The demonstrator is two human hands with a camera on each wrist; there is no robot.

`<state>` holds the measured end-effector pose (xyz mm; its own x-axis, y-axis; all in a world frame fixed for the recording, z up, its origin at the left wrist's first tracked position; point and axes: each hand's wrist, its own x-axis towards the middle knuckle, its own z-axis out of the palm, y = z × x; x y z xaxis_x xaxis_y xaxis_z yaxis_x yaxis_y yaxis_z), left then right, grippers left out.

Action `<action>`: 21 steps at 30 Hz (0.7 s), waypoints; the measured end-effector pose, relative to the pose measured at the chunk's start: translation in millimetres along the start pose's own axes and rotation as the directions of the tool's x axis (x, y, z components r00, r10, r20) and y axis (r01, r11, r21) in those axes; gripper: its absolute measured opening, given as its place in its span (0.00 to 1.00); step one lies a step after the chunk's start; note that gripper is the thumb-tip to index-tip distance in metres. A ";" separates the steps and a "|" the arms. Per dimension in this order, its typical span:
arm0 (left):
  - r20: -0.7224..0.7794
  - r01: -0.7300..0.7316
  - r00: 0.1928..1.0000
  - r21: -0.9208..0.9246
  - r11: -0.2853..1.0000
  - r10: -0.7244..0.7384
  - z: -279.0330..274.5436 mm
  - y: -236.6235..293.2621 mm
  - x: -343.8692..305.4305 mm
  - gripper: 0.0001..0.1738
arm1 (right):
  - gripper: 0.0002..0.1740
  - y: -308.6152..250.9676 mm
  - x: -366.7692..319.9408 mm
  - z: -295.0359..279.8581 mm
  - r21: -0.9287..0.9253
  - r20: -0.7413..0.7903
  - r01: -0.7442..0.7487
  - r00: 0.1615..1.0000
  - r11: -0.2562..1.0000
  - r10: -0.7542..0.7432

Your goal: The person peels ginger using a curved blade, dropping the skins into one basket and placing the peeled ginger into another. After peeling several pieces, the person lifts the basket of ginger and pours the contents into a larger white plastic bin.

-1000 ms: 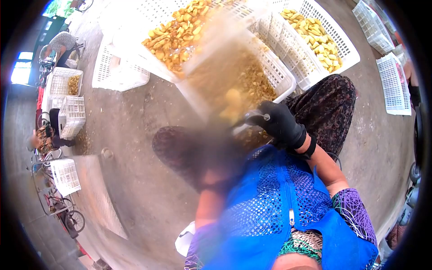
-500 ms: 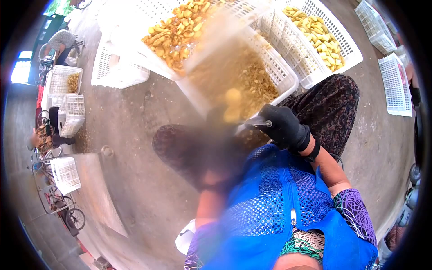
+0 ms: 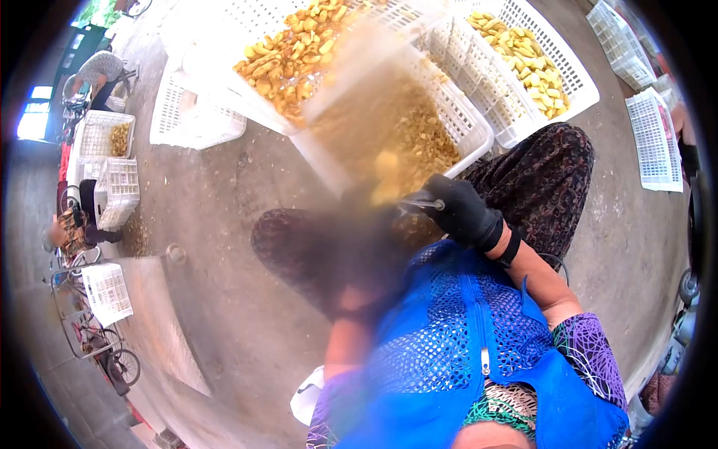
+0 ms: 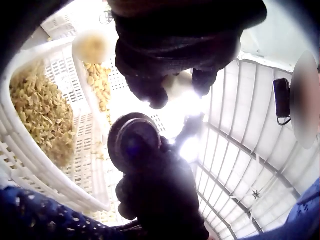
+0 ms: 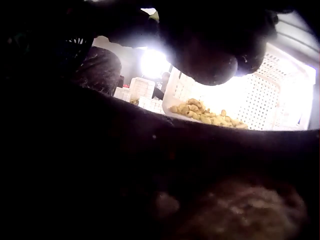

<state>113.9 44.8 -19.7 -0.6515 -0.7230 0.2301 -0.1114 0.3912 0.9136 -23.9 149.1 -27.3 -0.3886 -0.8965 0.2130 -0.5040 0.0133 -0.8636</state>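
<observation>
In the head view my right hand (image 3: 465, 213), in a black glove, grips a small metal tool (image 3: 421, 203) over the near end of a white crate (image 3: 479, 142) of brownish scraps (image 3: 430, 142). My left hand (image 3: 363, 236) is a dark blur left of it, beside a blurred yellow shape (image 3: 387, 179). In the left wrist view, gloved left fingers (image 4: 159, 97) pinch a pale piece (image 4: 177, 85), facing the right hand (image 4: 162, 192) and a round dark end of the tool (image 4: 133, 142). Dark gloved shapes hide most of the right wrist view.
Crates of yellow pieces (image 3: 532, 71) and orange-yellow pieces (image 3: 299, 52) stand beyond the scraps crate. Another white crate (image 3: 168, 120) is at left, and stacked crates (image 3: 654, 142) are at far right. Two people, several crates and bicycles are along the left side.
My right hand and the tool have shifted slightly, and the tool's angle differs a little. The blurred left hand stays at nearly the same place; the crates' contents look unchanged.
</observation>
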 end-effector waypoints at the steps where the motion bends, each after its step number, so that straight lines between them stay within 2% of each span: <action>1: 0.000 -0.065 0.998 0.114 0.991 0.065 0.2 5.4 1.4 0.17 | 0.07 7.2 -4.0 5.4 -0.065 0.005 -0.071 0.997 0.995 0.071; 2: 0.006 -0.127 0.992 0.227 0.965 0.129 0.4 12.2 3.2 0.17 | 0.08 8.8 -4.9 7.7 -0.129 0.006 -0.141 0.990 0.982 0.143; 4: 0.042 -0.244 0.967 0.441 0.864 0.251 0.4 20.9 6.1 0.17 | 0.08 8.7 -4.4 7.7 -0.101 -0.007 -0.121 0.993 0.987 0.121; 7: 0.066 -0.261 0.964 0.439 0.860 0.259 -1.2 24.8 6.9 0.17 | 0.09 -0.4 0.9 5.5 -0.020 -0.044 -0.064 0.997 0.998 0.063; 9: 0.060 -0.225 0.974 0.362 0.905 0.218 -2.3 26.8 4.3 0.17 | 0.09 -10.5 3.9 0.7 0.004 -0.058 -0.046 0.997 0.999 0.046; 11: 0.047 -0.171 0.985 0.270 0.947 0.165 -2.8 27.1 4.2 0.17 | 0.09 -22.6 6.9 -4.8 -0.203 -0.054 0.064 0.996 0.977 -0.076; 14: 0.037 -0.029 0.999 0.065 0.997 0.027 -3.5 27.1 3.2 0.17 | 0.08 -21.4 8.5 -6.7 -0.287 -0.064 0.139 0.984 0.948 -0.164; 15: 0.043 0.026 0.999 -0.011 1.000 -0.025 -4.0 28.1 2.7 0.17 | 0.08 -17.1 8.0 -5.4 -0.287 -0.063 0.141 0.984 0.948 -0.165; 17: 0.055 0.128 0.991 -0.150 0.980 -0.121 -5.6 29.7 2.7 0.17 | 0.07 -12.1 10.0 -2.1 -0.153 -0.080 0.026 0.996 0.988 -0.039; 18: 0.064 0.169 0.985 -0.204 0.964 -0.159 -6.0 29.9 3.0 0.17 | 0.07 -15.6 12.1 -6.1 -0.153 -0.079 0.028 0.996 0.988 -0.041; 20: 0.091 0.246 0.969 -0.309 0.919 -0.229 -5.5 30.9 2.9 0.17 | 0.06 -26.6 15.3 -17.2 -0.313 -0.011 0.057 0.998 0.948 -0.064; 21: 0.102 0.270 0.963 -0.348 0.898 -0.250 -6.6 31.0 3.0 0.17 | 0.06 -14.1 10.9 -12.1 -0.312 -0.011 0.055 0.998 0.948 -0.062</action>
<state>113.5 51.0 11.5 -0.6759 -0.7358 -0.0415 -0.0153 -0.0423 0.9990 -30.4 144.5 -7.3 -0.3650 -0.8907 0.2710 -0.7405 0.1013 -0.6644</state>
